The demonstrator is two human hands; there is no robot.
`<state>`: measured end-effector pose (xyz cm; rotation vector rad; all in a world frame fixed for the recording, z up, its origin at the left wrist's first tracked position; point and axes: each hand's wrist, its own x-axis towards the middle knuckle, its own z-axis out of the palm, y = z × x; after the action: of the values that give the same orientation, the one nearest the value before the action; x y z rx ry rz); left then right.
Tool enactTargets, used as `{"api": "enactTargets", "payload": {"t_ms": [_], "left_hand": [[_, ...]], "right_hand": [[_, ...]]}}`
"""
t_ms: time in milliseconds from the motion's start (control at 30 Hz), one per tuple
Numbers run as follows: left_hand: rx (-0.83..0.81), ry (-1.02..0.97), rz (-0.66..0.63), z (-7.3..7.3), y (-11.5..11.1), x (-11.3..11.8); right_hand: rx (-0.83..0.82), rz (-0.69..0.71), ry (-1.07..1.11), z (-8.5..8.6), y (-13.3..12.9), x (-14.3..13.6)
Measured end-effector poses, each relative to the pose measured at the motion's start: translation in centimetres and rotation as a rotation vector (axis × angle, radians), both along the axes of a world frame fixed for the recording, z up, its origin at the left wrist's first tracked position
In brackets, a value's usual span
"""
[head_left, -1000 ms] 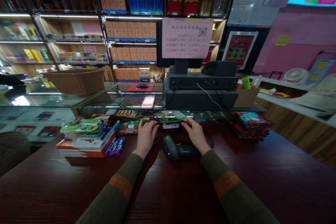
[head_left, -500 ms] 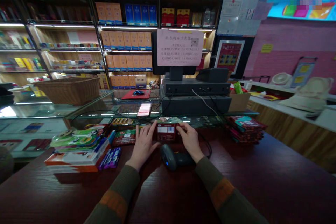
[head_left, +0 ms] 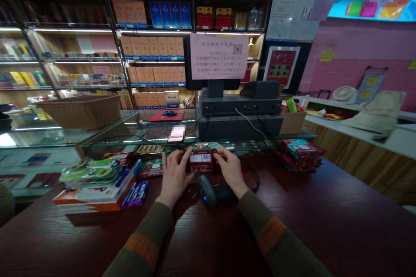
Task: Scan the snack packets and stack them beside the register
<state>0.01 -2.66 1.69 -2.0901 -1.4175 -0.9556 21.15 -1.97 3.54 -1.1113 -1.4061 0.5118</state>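
1. Here's the dark red box [head_left: 200, 164], label facing us, right between the two hands at the far side of the worktop [head_left: 208, 242]!
2. Left hand [head_left: 174, 175] is open, fingers spread, at the box's left end; firm contact, I can't tell.
3. Right hand [head_left: 230, 171] pinches the box's right edge, thumb and fingers together.
4. Just below and between the hands, the scanner [head_left: 209, 191]; left of the left hand, purple packs [head_left: 136, 193].

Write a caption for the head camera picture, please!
Two hands, left and right, at a small dark-red box behind a barcode scanner on a dark wooden counter.
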Motion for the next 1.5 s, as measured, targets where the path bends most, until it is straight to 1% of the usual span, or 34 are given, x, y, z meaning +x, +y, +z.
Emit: {"api": "enactTargets", "payload": {"t_ms": [133,333,633,833,1000,1267,1500], "left_hand": [[0.025,0.023,-0.036,0.1,0.0,0.0],[-0.005,0.086,-0.111,0.2,0.1,-0.1],[-0.036,0.082,-0.088,0.4,-0.2,-0.1],[-0.03,0.065,-0.115,0.2,0.0,-0.1],[-0.025,0.068,-0.148,0.1,-0.1,-0.1],[-0.036,0.049,-0.154,0.0,0.0,-0.3],[0.0,0.036,-0.122,0.0,0.1,-0.9]], "right_hand": [[-0.011,-0.004,-0.013,-0.1,0.0,0.1],[-0.017,-0.01,-0.023,-0.4,0.3,0.2],[-0.021,-0.002,-0.03,-0.5,0.2,0.0],[-0.017,-0.015,-0.041,-0.5,0.4,-0.1],[-0.007,0.006,-0.041,-0.6,0.4,0.0],[0.029,-0.007,-0.062,-0.8,0.5,0.2],[0.0,-0.004,-0.123,-1.1,0.2,1.2]]}}
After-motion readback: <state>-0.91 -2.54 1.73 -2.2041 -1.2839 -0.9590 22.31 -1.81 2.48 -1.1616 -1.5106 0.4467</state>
